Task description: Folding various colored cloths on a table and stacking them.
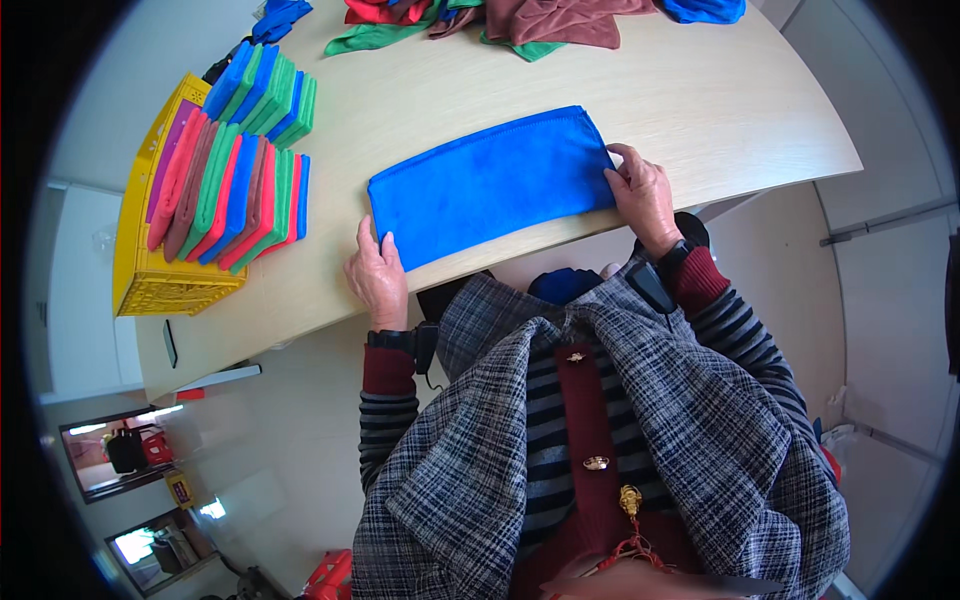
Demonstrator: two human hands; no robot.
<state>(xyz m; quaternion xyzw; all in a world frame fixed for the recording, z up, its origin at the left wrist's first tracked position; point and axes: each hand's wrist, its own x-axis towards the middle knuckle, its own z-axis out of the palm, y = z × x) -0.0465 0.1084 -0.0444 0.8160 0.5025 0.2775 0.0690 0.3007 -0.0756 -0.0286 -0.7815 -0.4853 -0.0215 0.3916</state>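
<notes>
A blue cloth (490, 185), folded into a long rectangle, lies flat along the table's near edge. At its lower left edge is my left hand (377, 280), fingers stretched out and apart, the thumb touching the cloth's side. My right hand (645, 200) pinches the cloth's right edge between thumb and bent fingers. Some of the right hand's fingertips are hidden.
A yellow plastic crate (180, 285) at the left of the table (720, 110) holds two rows of folded cloths (235, 195) in red, green, blue and brown. Loose crumpled cloths (560, 20) lie along the far side. The table's near edge curves just in front of me.
</notes>
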